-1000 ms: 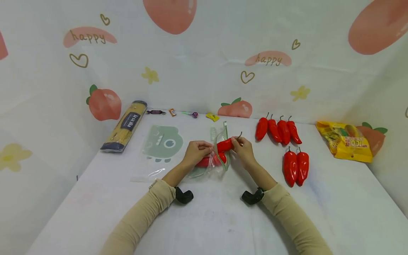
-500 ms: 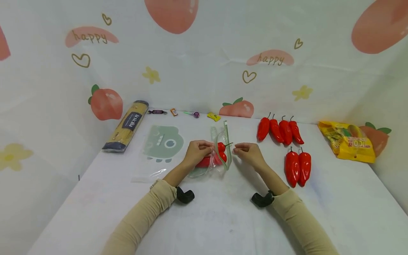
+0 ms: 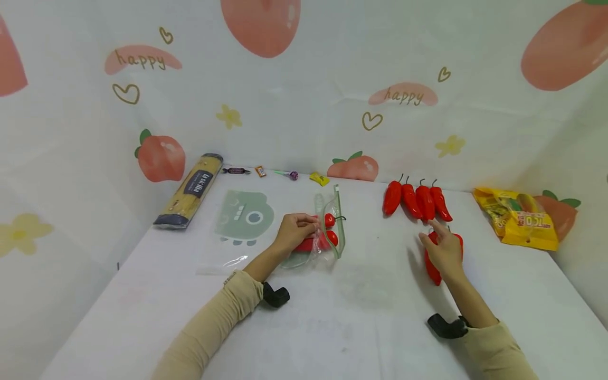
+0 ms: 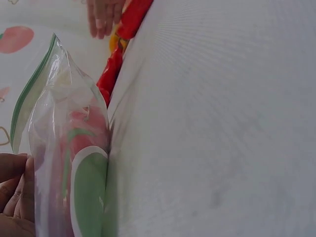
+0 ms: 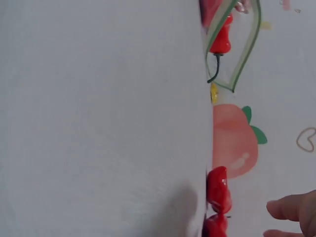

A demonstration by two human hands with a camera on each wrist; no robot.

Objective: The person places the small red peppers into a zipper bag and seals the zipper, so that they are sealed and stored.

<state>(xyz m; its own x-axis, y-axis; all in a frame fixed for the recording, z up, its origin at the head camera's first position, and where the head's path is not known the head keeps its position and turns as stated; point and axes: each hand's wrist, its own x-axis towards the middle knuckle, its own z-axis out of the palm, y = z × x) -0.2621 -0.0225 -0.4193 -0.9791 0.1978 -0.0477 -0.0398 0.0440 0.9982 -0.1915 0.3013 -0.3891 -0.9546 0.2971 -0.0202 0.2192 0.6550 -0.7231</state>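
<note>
My left hand (image 3: 295, 232) pinches the side of a clear zip bag (image 4: 49, 106) lying on the table, its green-edged mouth gaping to the right. Inside are red chili peppers (image 3: 331, 239); one has its dark stem poking out of the mouth. The bag's printed green patch (image 4: 90, 192) shows in the left wrist view. Over on the right, my right hand (image 3: 445, 254) is above a pair of red peppers (image 3: 433, 273), thumb and fingers spread apart with nothing between them. It covers part of that pair.
Several more red peppers (image 3: 417, 200) lie in a row behind. A yellow snack bag (image 3: 518, 219) is at far right. A flat dinosaur-print bag (image 3: 244, 216) and a spaghetti pack (image 3: 190, 192) lie left. Small candies, including a lollipop (image 3: 293, 175), line the back.
My right hand pushed a pepper into the bag, let go of its stem end, and moved right to the pair of peppers. My left hand stays at the bag.
</note>
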